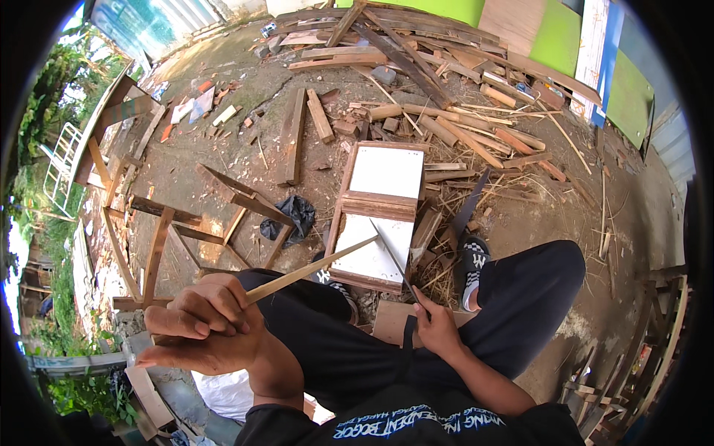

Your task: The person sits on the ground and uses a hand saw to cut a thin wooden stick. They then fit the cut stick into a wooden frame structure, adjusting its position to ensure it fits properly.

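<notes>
My left hand (227, 327) is raised at the lower left, its fingers closed on a thin, pale wooden stick (312, 276) that slants up and away to the right. Low on the right, my right hand (439, 327) grips a knife (394, 256) with a long narrow blade pointing up and left. The stick's far end meets the blade near its tip in the picture; whether they touch, I cannot tell. Beneath both lies a brown wooden frame (378, 202) with two white panels, between my feet. My right fingers partly cover the knife's handle.
A long dark blade (471, 202) leans beside my right shoe (473, 260). Scrap wood (476, 137) is heaped ahead, with longer planks (416, 56) behind. To the left are a broken wooden frame (242, 195) and a black plastic bag (292, 218). More timber (632, 364) stands at the right.
</notes>
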A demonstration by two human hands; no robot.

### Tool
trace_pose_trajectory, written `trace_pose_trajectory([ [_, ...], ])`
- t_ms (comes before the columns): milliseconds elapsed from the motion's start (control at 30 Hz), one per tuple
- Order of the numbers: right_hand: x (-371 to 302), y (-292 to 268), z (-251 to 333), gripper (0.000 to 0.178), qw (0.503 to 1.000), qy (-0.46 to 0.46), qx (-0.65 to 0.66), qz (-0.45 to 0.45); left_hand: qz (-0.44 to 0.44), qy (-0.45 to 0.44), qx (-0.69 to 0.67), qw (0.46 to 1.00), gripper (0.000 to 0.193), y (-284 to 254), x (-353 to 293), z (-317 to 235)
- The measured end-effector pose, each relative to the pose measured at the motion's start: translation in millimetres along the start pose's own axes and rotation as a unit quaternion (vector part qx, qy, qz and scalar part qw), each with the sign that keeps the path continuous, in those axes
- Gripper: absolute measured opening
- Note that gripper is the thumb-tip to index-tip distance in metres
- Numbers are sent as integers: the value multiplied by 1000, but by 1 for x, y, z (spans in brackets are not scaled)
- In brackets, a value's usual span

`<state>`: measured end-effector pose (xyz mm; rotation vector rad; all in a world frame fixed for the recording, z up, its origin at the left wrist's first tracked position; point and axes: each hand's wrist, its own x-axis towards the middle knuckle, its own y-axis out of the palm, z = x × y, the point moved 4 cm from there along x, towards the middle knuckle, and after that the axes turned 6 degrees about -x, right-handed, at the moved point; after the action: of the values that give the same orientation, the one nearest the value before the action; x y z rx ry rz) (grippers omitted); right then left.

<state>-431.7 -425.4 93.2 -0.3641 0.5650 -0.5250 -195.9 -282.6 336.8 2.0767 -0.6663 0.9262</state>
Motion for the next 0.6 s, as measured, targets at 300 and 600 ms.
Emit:
trace_pose_trajectory([
  [300, -28, -6, 129, 50, 946, -307, 100, -24, -40, -2, 17, 999, 67, -6, -6, -4],
  [600, -60, -6, 157, 50, 937, -340, 82, -8, -13, -10, 7, 1000, 74, 6, -24, -15],
])
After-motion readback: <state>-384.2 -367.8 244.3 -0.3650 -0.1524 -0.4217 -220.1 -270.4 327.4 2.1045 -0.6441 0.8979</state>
